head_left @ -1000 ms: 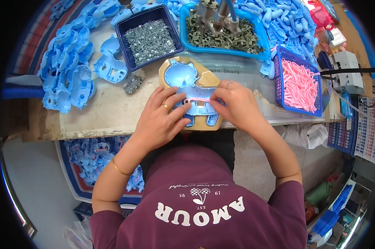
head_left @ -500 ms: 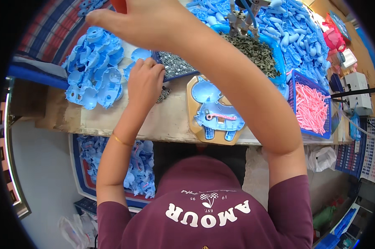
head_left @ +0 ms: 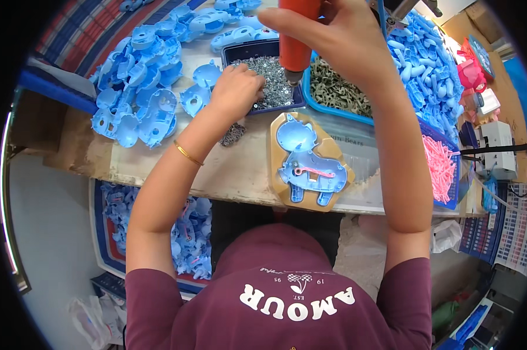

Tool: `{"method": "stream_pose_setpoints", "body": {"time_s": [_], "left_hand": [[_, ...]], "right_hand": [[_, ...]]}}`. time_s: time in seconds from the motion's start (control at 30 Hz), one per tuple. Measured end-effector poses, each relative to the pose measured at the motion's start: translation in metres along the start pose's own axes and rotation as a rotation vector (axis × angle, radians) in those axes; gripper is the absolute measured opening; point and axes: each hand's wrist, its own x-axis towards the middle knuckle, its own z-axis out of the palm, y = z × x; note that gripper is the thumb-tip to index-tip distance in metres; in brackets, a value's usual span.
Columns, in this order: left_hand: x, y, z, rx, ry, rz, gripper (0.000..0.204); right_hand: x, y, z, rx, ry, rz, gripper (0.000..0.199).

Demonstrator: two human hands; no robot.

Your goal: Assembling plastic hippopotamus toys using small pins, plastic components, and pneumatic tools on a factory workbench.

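Blue plastic animal-shaped shell half (head_left: 303,157) lies hollow side up in a tan octagonal jig (head_left: 327,147), near the front edge of the tabletop (head_left: 147,166). Both hands, which were on it a second ago, are now off it. That leaves the shell held by its jig alone, with the pink strip (head_left: 320,172) resting across its body and no finger on it; the work seems to have shifted from the strip to the fasteners. Left hand (head_left: 237,90) is at the dark blue tray (head_left: 287,107), fingers curled close together over the small silvery fasteners (head_left: 272,87), probably screws; whether it pinches one, I cannot tell. Right hand (head_left: 346,42) is wrapped around an orange-red driver (head_left: 295,38), its tip pointing down above the tray's right side.

The shell is thin, smooth moulded plastic, with a bowl-like head, small pointed ears and stubby legs. The strip is slim, with a round loop at its left end. The fasteners form a glinting, grainy heap, beside a teal tray (head_left: 333,114) of dull grey-green, angular pieces (head_left: 336,87).
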Motion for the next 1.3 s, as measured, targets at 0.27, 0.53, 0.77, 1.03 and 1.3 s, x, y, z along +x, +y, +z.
{"method": "stream_pose_setpoints", "body": {"time_s": [0.27, 0.53, 0.77, 1.03, 1.3], "left_hand": [[0.006, 0.002, -0.005, -0.111, -0.039, 0.069, 0.02], [-0.001, 0.002, -0.003, -0.101, 0.162, 0.065, 0.012], [-0.019, 0.033, -0.017, -0.221, 0.336, 0.183, 0.012], [-0.042, 0.092, -0.021, -0.422, 0.515, 0.361, 0.015], [-0.048, 0.115, -0.01, -0.676, 0.534, 0.315, 0.013]], "right_hand": [[-0.009, 0.005, -0.021, -0.138, -0.031, 0.003, 0.035], [-0.02, 0.007, -0.027, -0.088, -0.084, 0.051, 0.037], [-0.038, 0.01, -0.022, 0.124, -0.096, 0.121, 0.027], [-0.076, 0.034, 0.003, 0.394, 0.117, -0.086, 0.031], [-0.094, 0.014, -0.002, 0.354, 0.179, 0.01, 0.03]]}}
